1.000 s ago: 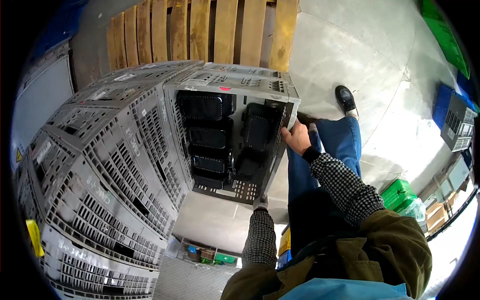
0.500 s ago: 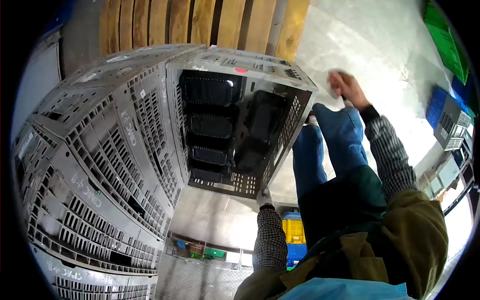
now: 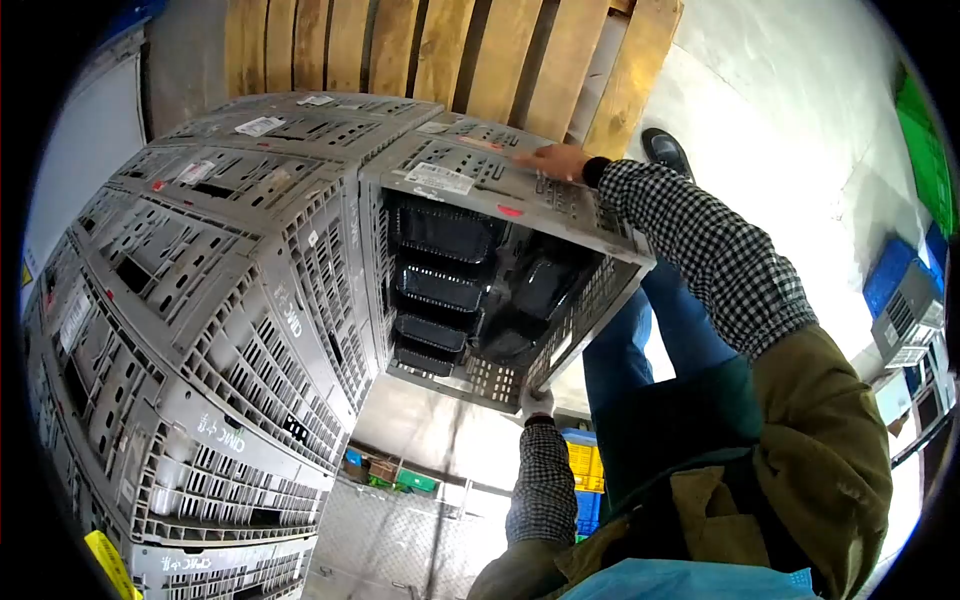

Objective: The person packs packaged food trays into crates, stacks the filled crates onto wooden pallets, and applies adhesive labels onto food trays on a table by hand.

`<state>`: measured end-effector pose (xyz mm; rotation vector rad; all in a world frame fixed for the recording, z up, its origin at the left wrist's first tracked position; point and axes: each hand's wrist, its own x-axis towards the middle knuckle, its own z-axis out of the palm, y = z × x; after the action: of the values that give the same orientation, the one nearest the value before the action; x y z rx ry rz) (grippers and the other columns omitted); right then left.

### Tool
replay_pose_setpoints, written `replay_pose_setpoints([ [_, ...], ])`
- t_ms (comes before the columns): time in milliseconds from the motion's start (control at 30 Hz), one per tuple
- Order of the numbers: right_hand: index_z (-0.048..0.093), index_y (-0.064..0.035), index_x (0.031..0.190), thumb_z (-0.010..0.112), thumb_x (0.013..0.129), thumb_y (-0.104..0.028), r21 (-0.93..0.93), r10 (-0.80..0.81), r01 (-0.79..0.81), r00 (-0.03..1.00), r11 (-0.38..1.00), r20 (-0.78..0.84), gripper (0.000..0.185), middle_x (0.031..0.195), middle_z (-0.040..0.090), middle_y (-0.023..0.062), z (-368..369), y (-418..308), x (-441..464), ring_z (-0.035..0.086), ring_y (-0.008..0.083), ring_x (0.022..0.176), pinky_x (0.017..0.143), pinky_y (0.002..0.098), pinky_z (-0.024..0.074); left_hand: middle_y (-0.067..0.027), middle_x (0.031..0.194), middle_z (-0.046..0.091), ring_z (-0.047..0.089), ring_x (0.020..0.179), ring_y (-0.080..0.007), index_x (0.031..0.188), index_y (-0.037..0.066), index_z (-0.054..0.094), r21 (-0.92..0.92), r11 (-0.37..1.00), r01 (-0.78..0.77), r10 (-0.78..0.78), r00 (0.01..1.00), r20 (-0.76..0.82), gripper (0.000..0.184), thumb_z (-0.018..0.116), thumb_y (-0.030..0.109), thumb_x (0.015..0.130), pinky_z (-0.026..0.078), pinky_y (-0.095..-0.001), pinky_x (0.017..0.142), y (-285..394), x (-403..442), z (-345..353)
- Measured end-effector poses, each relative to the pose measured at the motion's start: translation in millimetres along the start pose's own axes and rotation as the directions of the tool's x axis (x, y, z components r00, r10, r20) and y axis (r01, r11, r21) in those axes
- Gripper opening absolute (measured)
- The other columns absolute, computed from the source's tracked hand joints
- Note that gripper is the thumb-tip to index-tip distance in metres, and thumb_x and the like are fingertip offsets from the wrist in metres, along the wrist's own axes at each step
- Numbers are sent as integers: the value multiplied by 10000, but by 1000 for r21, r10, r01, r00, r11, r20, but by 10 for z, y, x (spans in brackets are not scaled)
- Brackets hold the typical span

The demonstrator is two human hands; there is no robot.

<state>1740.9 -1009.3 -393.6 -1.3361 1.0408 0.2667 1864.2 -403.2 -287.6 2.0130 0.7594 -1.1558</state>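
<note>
1. At the left, a pile of grey crates point(image 3: 250, 215) fills this side of the view. Their walls are tight against each other, probably so that each one gives support to its neighbour.

2. Beyond the crates lies a wooden pallet point(image 3: 395, 45); its slats show bare wood at the top of the view.

3. In the middle, just beside the pile, is the open grey crate point(image 3: 545, 205). Its open side faces toward the person, so the inside can be seen.

4. Inside this crate are black trays point(image 3: 440, 288). Four of them make a row along the left inner wall, and more dark ones lie to the right, where the shade hides their exact number. The row perhaps serves to use the space well.

5. The left hand point(image 3: 537, 402) touches the lower corner of the open grey crate, at its rim. It seems to be there for steadying or supporting this corner. The fingers are mostly hidden, so one cannot tell if they are clamped on the rim.

6. The right hand point(image 3: 555, 160) rests on the crate's upper outer wall, with fingers stretched and not closed around anything. Such a flat contact probably balances the side opposite to the left hand.

7. Further right, the person's legs point(image 3: 620, 340) stand near the crate, which keeps both arms within reach of it.
</note>
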Motion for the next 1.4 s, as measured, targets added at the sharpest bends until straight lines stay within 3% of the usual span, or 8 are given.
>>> replay_pose_setpoints([
  [33, 659, -6, 885, 316, 726, -822, 18, 9, -9, 1000, 1000, 30, 899, 896, 651, 161, 1, 6, 25, 609, 306, 879, 776, 399, 454, -117, 945, 664, 632, 881, -216, 959, 6, 623, -632, 727, 268, -338, 941, 9, 231, 433, 114, 883, 509, -324, 778, 258, -88, 101],
  [367, 633, 14, 871, 392, 676, -839, 28, 29, -28, 999, 999, -36, 908, 804, 638, 183, -234, -3, -60, 623, 294, 788, 676, 400, 468, -96, 883, 656, 623, 855, -195, 1012, 0, 607, -589, 799, 123, -306, 926, -220, 249, 411, 98, 894, 497, -296, 823, 504, -605, 729],
  [400, 628, 20, 898, 380, 698, -823, -12, 26, -26, 998, 1000, -50, 902, 843, 639, 195, -223, -36, -77, 621, 309, 822, 702, 407, 467, -109, 948, 658, 628, 887, -206, 1016, -2, 607, -139, 990, -9, 18, 998, 62, 254, 404, 98, 901, 508, -309, 823, 161, -155, 156],
  [500, 614, 34, 971, 344, 762, -775, -96, 31, -40, 995, 995, -91, 879, 942, 634, 227, -211, -134, -156, 609, 347, 912, 776, 424, 458, -117, 983, 655, 628, 911, -210, 1015, -4, 608, -607, 782, 142, -271, 954, -125, 260, 400, 106, 905, 514, -329, 821, 451, -462, 603],
  [867, 572, 52, 1022, 310, 825, -715, -54, 36, -38, 998, 998, -55, 834, 973, 621, 255, -68, -186, -164, 601, 373, 946, 834, 458, 437, -96, 967, 643, 617, 877, -195, 1002, 9, 597, -468, 882, 54, -215, 930, -297, 261, 406, 148, 890, 500, -290, 748, 362, -377, 486],
  [933, 546, 59, 1045, 306, 825, -716, -75, 25, -27, 999, 997, -30, 840, 962, 621, 258, -34, -191, -176, 603, 373, 934, 826, 457, 439, -97, 927, 650, 627, 838, -194, 986, 6, 601, 184, 965, -185, 211, 969, -130, 245, 434, 151, 879, 504, -293, 751, 160, -300, 261],
  [1067, 522, 61, 1075, 297, 821, -724, -65, -3, 2, 1000, 998, -21, 855, 968, 619, 260, -2, -132, -143, 602, 374, 931, 829, 455, 440, -91, 863, 660, 635, 784, -202, 912, 19, 609, -527, 847, 70, -233, 940, -249, 199, 485, 165, 858, 507, -298, 735, 442, -511, 548],
  [1400, 603, 59, 999, 339, 796, -739, -15, 13, -14, 998, 1000, -56, 865, 1005, 622, 232, -103, -243, -261, 607, 350, 925, 808, 421, 460, -44, 782, 625, 596, 826, -170, 818, 74, 592, -384, 923, 38, -138, 962, -237, 187, 465, 194, 887, 474, -347, 768, 557, -773, 710],
])
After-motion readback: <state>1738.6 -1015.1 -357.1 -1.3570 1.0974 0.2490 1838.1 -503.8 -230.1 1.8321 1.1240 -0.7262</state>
